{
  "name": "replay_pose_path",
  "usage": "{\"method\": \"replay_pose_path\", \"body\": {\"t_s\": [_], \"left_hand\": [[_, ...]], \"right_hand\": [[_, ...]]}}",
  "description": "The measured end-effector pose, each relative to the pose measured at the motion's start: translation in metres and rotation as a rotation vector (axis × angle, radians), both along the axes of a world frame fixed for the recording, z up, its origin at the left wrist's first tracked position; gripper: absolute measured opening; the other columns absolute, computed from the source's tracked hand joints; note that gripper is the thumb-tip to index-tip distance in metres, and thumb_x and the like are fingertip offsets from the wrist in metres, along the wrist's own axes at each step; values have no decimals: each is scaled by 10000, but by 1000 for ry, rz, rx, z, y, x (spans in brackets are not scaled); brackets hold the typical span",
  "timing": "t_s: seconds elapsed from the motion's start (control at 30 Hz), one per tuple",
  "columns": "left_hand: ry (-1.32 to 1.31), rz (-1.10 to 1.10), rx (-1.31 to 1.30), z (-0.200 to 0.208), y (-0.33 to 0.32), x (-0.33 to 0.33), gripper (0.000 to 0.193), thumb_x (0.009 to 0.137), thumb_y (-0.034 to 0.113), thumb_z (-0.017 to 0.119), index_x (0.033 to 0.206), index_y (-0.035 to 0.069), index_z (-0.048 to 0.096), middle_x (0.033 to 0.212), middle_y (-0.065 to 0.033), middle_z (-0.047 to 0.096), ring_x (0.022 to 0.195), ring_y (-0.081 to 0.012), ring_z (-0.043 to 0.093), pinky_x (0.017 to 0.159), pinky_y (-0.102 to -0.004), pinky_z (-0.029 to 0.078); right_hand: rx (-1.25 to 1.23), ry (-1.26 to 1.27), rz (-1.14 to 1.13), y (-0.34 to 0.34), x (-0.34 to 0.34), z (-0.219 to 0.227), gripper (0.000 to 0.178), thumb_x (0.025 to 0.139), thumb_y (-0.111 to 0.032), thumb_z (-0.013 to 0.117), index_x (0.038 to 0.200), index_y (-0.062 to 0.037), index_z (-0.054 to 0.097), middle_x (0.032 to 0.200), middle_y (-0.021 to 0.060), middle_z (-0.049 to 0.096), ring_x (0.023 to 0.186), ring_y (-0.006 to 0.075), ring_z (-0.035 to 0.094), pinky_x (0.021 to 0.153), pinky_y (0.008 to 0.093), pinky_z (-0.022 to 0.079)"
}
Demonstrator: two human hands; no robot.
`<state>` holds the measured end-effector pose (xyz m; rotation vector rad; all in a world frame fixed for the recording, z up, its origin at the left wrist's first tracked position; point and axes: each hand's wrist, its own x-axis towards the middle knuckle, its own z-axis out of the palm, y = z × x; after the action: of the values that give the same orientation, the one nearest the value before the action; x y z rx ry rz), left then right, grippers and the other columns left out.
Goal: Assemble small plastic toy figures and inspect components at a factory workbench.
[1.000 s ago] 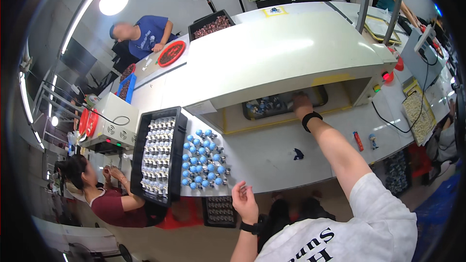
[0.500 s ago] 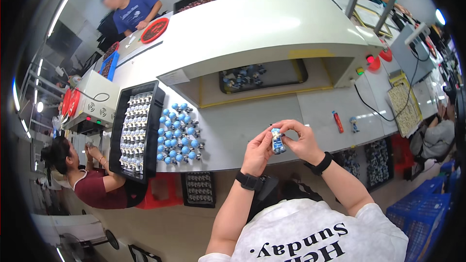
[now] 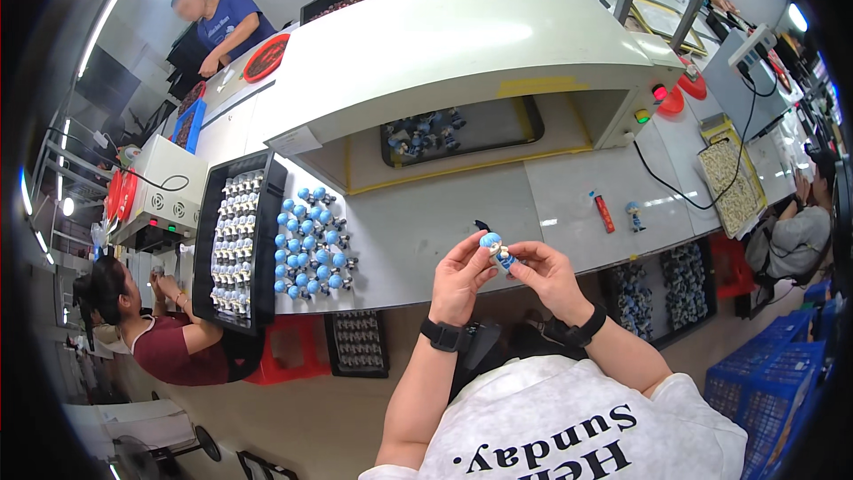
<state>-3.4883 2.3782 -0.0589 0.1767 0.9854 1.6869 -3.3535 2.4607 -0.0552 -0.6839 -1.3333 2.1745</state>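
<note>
A small toy figurine [image 3: 499, 252] with a round blue head and a white and blue body is held between both hands, just over the near edge of the table. My left hand [image 3: 458, 282] pinches it on the head side. My right hand [image 3: 549, 276] grips it at the lower body with thumb and fingers. A small dark piece [image 3: 482, 226] shows just beyond my left fingertips; I cannot make out what it is. To the left, several blue-headed figurines [image 3: 306, 253] stand in rows beside a black tray [image 3: 267, 240] filled with white and grey figure parts.
Ahead stands a white tunnel-like machine [image 3: 444, 44] with a dark tray of figurines [image 3: 391, 156] in its opening. A red tube [image 3: 603, 212] and a single figurine [image 3: 634, 216] lie to the right. Co-workers sit at the left and the far side; a red stool [image 3: 289, 351] is below.
The figurine has tilted in my hands, and its blue head now shows toward the left hand. The whole view has shifted slightly. The far co-worker in blue has bent forward and reached down.
</note>
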Motion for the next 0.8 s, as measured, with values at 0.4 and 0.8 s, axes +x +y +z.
{"method": "replay_pose_path", "body": {"t_s": [0.4, 0.8], "left_hand": [[0, -3, 24, -5, -8, -2, 318, 829, 37, 545, 1141, 11, 489, 1053, -100, 570, 936, -148, 553, 764, -244, 481], [-14, 12, 10, -6, -10, -3, 301, 821, 21, 548, 1116, -4, 496, 1035, -97, 570, 911, -143, 561, 772, -244, 488]], "right_hand": [[41, -14, 9, 2, -1, -9, 222, 796, 16, 570, 1016, 13, 543, 970, 61, 570, 884, 107, 540, 786, 232, 458], [9, -25, -1, 0, -2, -9, 242, 788, 26, 568, 1028, 24, 537, 953, 70, 569, 870, 119, 546, 778, 240, 468]]}}
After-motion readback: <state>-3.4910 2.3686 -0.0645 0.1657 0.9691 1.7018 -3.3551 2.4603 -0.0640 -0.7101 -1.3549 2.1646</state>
